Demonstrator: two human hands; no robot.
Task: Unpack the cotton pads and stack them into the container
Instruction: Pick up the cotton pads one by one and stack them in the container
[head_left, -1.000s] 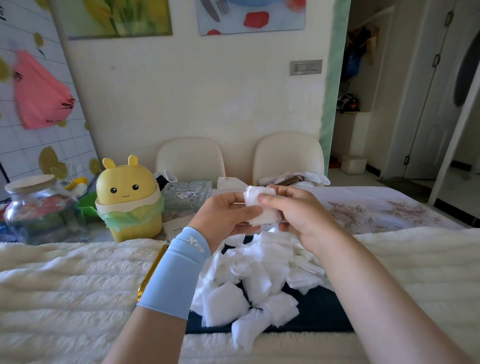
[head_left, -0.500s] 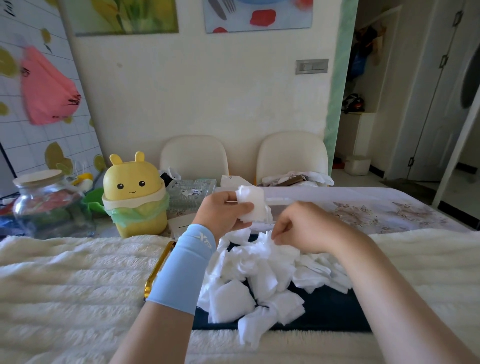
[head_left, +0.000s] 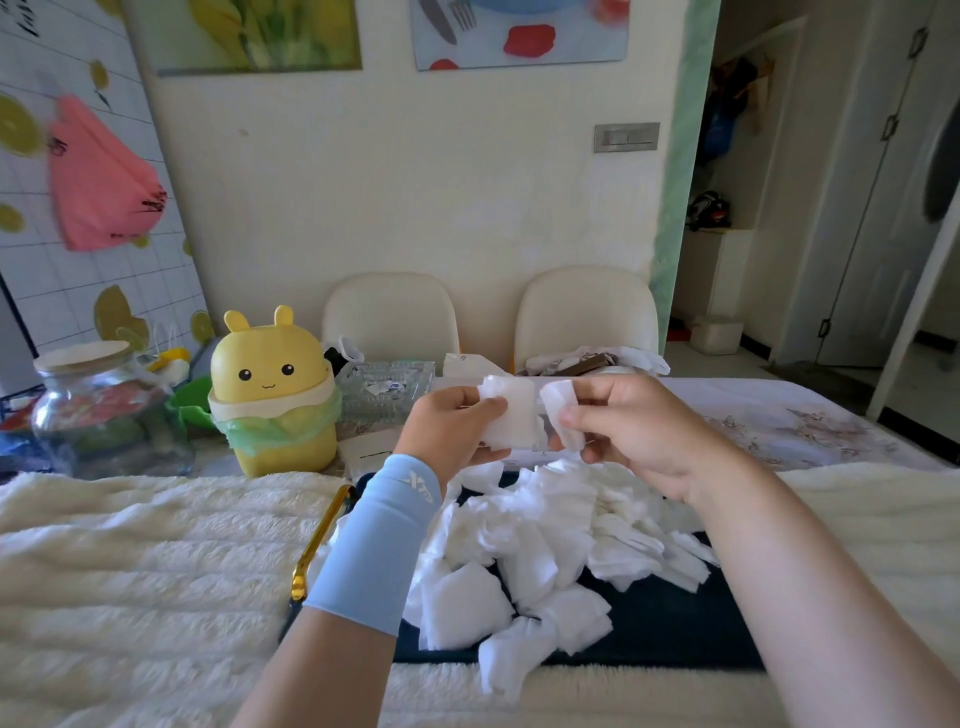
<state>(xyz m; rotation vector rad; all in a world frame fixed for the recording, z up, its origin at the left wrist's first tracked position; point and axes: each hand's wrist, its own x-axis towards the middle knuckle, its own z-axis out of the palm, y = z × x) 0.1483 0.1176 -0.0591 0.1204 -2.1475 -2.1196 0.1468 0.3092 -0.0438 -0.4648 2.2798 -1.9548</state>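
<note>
pads sit in both hands, raised above the tray. the left hand (head_left: 452, 426) grips a small stack of cotton pads (head_left: 511, 418), thumb on its front face and fingers curled behind. the right hand (head_left: 636, 431) pinches one single pad (head_left: 561, 410) between thumb and fingers, just beside the stack; whether the two touch i cannot tell. below them one loose pile of pads (head_left: 540, 540), too many to count, lies on one dark tray (head_left: 675, 634) on the white fluffy cover (head_left: 130, 571). behind stand one yellow bin (head_left: 275, 395), one glass jar (head_left: 98, 415) and two chairs (head_left: 389, 312).
</note>
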